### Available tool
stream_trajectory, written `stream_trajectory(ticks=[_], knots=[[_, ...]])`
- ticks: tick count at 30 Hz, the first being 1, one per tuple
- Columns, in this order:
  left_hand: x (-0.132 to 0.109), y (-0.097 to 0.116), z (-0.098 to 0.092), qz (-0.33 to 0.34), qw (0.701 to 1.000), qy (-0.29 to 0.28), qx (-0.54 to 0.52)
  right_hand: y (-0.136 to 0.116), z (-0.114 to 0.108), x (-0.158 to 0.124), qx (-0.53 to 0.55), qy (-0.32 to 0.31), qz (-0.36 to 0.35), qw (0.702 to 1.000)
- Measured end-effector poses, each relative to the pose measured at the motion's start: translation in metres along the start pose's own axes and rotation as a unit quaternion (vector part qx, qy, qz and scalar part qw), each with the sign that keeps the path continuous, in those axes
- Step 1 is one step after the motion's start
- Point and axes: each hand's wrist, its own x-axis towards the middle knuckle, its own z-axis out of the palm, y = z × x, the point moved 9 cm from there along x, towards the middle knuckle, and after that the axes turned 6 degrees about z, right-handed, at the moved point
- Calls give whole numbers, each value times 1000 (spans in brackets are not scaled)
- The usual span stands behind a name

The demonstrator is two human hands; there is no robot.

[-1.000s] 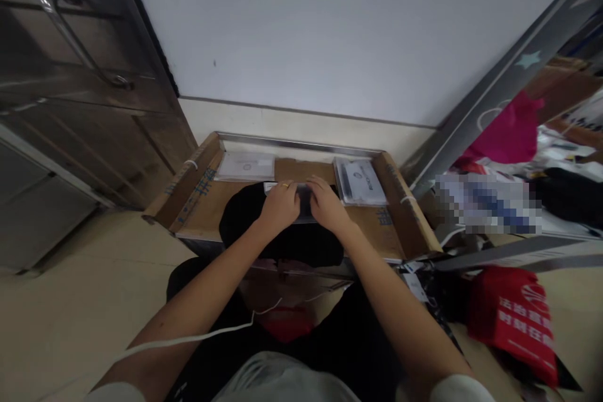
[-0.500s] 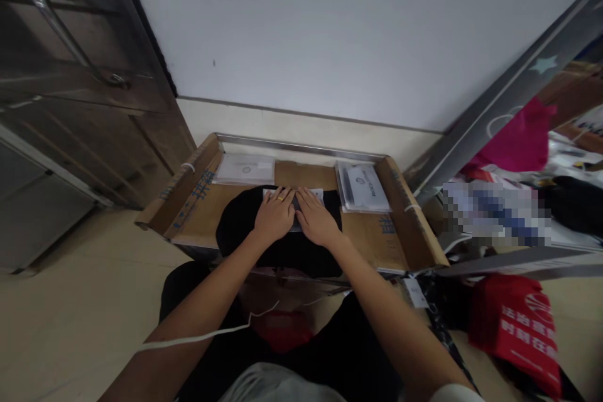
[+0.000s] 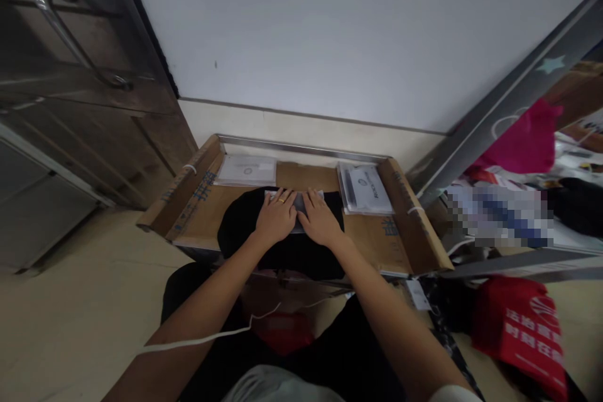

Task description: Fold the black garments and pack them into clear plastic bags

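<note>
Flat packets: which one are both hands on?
The middle packet: it lies on the black cloth, under the left hand and right hand. The left packet and right stack lie on the cardboard, clear of both hands.

Rests left hand point(image 3: 277, 217) and right hand point(image 3: 319, 218) flat on grey packet point(image 3: 299, 203) atop black cloth point(image 3: 301, 259); has white packet point(image 3: 247, 171) beyond cloth's left part, packet stack point(image 3: 368, 190) off its far right corner.
</note>
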Motion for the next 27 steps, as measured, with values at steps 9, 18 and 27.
stream_trajectory(ticks=[9, 18, 27], knots=[[-2, -1, -2, 3, 1000, -9, 11, 15, 4, 2, -17, 2, 59, 998], [-9, -17, -3, -33, 999, 30, -30, 22, 4, 4, 6, -1, 75, 997], [-13, -44, -12, -89, 977, 134, -139, 7, -16, 38, 8, -5, 8, 1000]])
